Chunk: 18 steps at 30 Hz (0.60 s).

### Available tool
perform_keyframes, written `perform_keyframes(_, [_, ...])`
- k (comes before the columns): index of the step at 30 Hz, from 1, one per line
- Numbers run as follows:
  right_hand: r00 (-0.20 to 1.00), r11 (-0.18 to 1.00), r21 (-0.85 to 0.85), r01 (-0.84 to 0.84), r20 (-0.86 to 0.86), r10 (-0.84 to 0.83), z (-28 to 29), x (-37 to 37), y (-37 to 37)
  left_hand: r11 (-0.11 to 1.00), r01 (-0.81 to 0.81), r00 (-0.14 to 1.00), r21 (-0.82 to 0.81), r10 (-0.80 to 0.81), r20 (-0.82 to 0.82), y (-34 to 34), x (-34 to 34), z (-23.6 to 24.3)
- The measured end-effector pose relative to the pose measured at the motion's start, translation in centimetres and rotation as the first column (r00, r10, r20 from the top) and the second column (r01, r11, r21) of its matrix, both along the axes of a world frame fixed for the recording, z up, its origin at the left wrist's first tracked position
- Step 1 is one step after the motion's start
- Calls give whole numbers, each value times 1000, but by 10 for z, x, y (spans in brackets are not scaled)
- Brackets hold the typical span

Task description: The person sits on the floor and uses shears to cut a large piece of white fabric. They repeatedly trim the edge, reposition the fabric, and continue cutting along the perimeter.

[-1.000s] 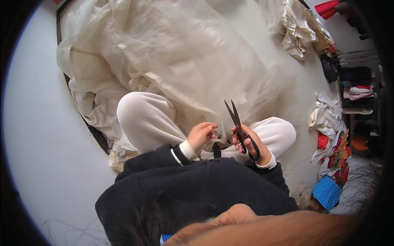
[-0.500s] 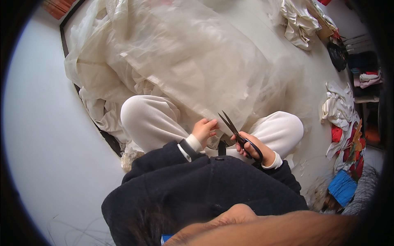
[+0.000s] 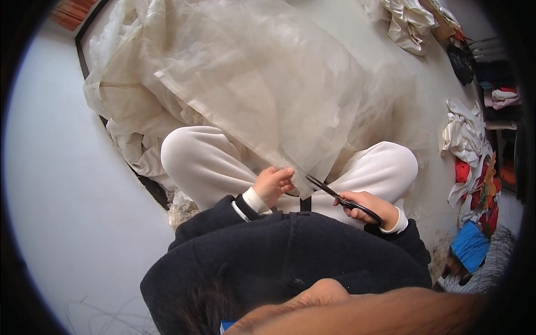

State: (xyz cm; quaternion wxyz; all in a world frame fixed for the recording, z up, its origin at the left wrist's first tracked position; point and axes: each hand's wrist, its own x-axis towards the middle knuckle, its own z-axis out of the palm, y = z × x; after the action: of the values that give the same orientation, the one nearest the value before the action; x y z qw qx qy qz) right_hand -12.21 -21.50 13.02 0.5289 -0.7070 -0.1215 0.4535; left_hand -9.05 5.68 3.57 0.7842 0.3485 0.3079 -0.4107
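Observation:
A large sheet of sheer cream-white fabric (image 3: 251, 78) spreads over the floor ahead and comes to a corner between my knees. My left hand (image 3: 272, 186) pinches the fabric's edge close to that corner. Black-handled scissors (image 3: 333, 195) are gripped in my right hand (image 3: 365, 209), with the handle loops partly hidden by the fingers. The blades point left, their tips at the fabric's edge just right of my left fingertips. Whether cloth lies between the blades is too small to tell.
My bent knees in white ribbed trousers (image 3: 198, 162) flank the cloth. At the right lie crumpled white cloth (image 3: 462, 134), red pieces (image 3: 462, 170) and a blue item (image 3: 469, 246). Another white cloth heap (image 3: 407, 25) and a black bag (image 3: 460, 64) sit at the far right.
The scissors have swung from pointing up and away to pointing left, and their tips have reached the fabric's edge. My right hand has moved right and slightly nearer; my left hand has shifted slightly.

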Motion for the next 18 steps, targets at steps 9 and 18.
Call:
perform_keyframes(9, [993, 1000, 24, 20, -116, -17, 5, -4, 9, 986, 71, 997, -152, -69, 19, 12, -1, -1])
perform_keyframes(18, [989, 1000, 0, 4, -150, -4, 14, -6, 23, 981, 181, 975, 65, -187, 122, 12, -10, 4])
